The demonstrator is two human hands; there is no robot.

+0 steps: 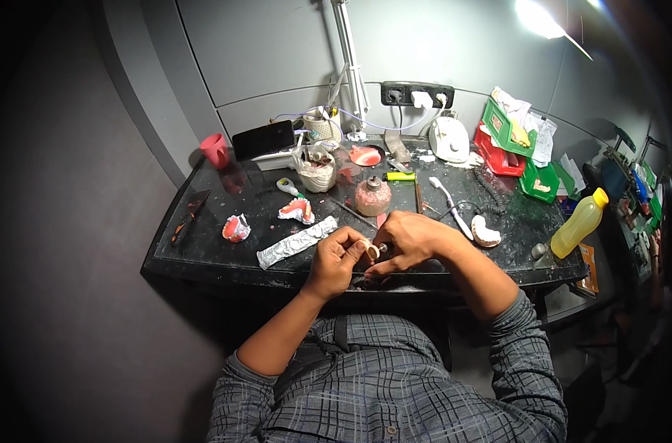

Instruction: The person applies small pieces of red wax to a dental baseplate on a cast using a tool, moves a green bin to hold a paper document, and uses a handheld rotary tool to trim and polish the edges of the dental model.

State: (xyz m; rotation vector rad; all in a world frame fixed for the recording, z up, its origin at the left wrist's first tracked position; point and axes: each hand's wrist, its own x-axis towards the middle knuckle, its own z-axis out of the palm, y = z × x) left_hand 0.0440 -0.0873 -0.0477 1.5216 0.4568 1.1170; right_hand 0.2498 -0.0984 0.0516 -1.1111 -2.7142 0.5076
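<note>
At the near edge of the desk, my left hand (334, 266) pinches a small cream-coloured round piece (372, 252) between thumb and fingers. My right hand (415, 238) is curled close against it, closed around a small metallic-looking tool (384, 249) whose tip meets the piece. Most of that tool is hidden by my fingers, so its kind is unclear. Just beyond my hands stands a squat glass burner (373, 198) smeared with pink. A crumpled foil strip (297, 242) lies left of my left hand. Two dental models with pink wax, one nearer (236, 228) and one farther (297, 210), sit beyond it.
A white plaster dental arch (486, 232) and a white, brush-like handled tool (452, 208) lie to the right. A yellow bottle (580, 223) stands at the right edge. Farther back are a red cup (215, 150), phone (263, 140), plastic bag (316, 170) and green tray (540, 181).
</note>
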